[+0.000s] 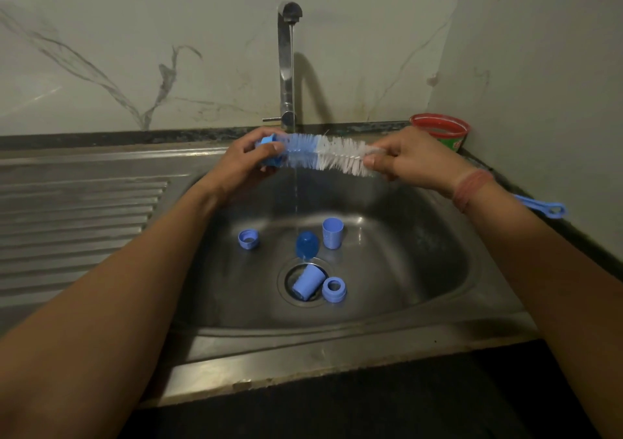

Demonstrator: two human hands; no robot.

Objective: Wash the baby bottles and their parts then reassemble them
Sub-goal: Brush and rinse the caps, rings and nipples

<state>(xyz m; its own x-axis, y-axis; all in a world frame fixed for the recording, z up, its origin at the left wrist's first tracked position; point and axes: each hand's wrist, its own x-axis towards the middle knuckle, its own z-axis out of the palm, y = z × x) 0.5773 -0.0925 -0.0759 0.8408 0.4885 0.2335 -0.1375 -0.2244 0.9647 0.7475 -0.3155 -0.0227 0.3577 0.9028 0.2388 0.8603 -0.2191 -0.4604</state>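
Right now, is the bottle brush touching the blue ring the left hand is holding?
Touching. The head view shows the bottle brush with its blue bristles pushed into the blue ring gripped by the left hand, with no gap between them.

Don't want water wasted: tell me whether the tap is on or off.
On: a thin stream falls from the faucet spout past the bottle brush into the sink.

A home kitchen, by the look of it: a steel sink [438, 290] with a ribbed drainboard [77, 216] on its left is set into a dark stone counter [101, 135], and a tall chrome tap [286, 67] runs water into the basin. White marble-look wall panels [135, 50] stand behind. A red tub [441, 131] sits in the corner, and blue bottle parts [332, 232] lie in the basin.
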